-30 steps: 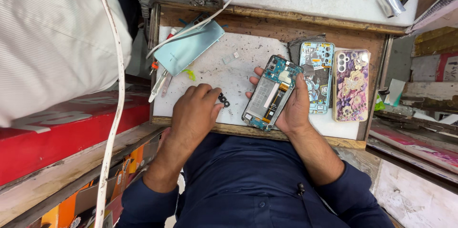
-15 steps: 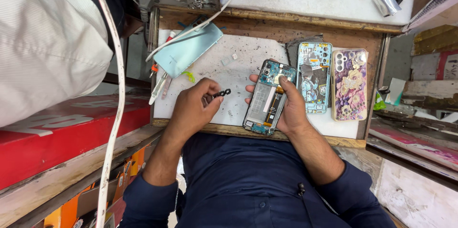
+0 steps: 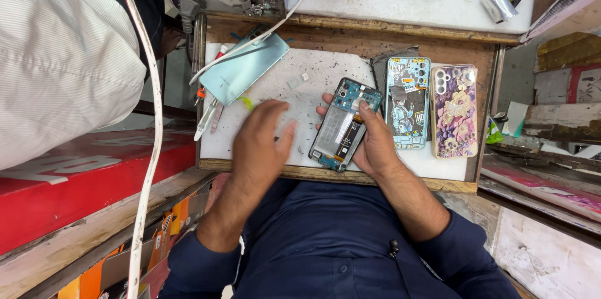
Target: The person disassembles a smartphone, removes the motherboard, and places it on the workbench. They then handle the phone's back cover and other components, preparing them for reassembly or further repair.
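R hand grips opened phone, back off, internals showing, tilted just above white worktop near its front edge. L hand hovers beside it to the left, blurred; can't tell if fingers hold anything. Pale teal back cover lies at worktop's far left w/ tools beside. Two cased phones lie right of R hand.

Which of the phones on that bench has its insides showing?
The opened phone gripped in the right hand: its battery and circuit boards show. The two lying beside it show only patterned cases, one blue, one floral.
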Available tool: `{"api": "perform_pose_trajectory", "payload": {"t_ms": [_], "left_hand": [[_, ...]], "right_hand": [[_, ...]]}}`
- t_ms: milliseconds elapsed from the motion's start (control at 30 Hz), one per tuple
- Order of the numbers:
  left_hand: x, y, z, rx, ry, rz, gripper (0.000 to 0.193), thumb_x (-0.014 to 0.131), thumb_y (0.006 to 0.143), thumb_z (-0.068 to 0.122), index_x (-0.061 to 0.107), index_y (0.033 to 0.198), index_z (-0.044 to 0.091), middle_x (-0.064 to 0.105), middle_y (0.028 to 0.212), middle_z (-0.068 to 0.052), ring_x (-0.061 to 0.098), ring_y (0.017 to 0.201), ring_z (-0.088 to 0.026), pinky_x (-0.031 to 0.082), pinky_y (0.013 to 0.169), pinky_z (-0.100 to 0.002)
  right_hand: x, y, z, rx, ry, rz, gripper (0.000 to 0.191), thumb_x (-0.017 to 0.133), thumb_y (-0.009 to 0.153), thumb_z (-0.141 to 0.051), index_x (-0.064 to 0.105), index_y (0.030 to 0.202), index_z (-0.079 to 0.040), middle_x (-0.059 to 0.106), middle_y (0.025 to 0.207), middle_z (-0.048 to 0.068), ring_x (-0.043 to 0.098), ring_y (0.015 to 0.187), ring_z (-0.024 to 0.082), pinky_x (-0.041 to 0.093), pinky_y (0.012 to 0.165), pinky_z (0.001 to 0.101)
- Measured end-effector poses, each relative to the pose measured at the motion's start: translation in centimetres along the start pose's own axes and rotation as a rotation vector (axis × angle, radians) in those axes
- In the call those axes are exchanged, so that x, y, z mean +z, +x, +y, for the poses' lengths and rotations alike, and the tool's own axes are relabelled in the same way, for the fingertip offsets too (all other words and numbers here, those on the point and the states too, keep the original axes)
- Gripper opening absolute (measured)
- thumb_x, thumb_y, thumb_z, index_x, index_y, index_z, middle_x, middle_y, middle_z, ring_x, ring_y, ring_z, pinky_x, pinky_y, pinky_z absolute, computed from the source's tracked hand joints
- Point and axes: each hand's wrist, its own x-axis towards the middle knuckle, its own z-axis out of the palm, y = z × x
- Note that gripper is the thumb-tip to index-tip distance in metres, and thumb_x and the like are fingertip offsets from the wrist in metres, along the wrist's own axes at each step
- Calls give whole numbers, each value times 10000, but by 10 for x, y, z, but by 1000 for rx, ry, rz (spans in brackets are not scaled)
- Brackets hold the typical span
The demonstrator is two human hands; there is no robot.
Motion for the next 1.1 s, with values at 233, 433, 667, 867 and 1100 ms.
{"api": "perform_pose_trajectory", "payload": {"t_ms": [233, 433, 667, 867, 1100], "left_hand": [[34, -20, 54, 135, -40, -202, 796, 848, 759, 305, 506, 1433, 54, 418, 1461, -317, 497, 1276, -491, 458, 1032, -564], [43, -14, 56, 65, 72, -220, 803, 796, 778, 267, 476, 1484, 60, 420, 1464, -334, 518, 1246, -461, 478, 999, -555], [43, -2, 61, -5, 163, -316, 792, 794, 785, 297, 474, 1468, 56, 445, 1431, -335, 543, 1171, -447, 511, 911, -544], [45, 4, 60, 48, 154, -260, 754, 811, 816, 357, 513, 1411, 1, 480, 1380, -361, 518, 1225, -489, 513, 922, -534], [9, -4, 24, 27, -44, 0, 503, 795, 871, 179, 614, 1313, 19, 647, 1316, -187, 598, 1240, -376, 510, 1058, -484]], "right_hand": [[1, 0, 0, -98, 71, -135, 690, 459, 1050, -422, 140, 1615, -190, 390, 1574, 210, 438, 1436, 377, 401, 1174, 567], [-11, -14, 5, -223, -6, -147, 777, 529, 1082, -282, 82, 1699, -129, 350, 1650, 249, 413, 1508, 367, 360, 1263, 506], [-20, -82, -30, -723, -1433, 263, 295, 702, 970, -59, 710, 1260, -110, 686, 1414, 82, 559, 1460, 281, 435, 1254, 433], [-19, -87, -43, -689, -1822, 309, 370, 791, 815, -85, 733, 1180, -97, 688, 1301, 124, 470, 1410, 411, 398, 1169, 542], [-27, -84, -31, -632, -1823, 319, 278, 795, 848, -86, 743, 1119, -114, 723, 1194, 63, 585, 1286, 320, 360, 1212, 579]]}}
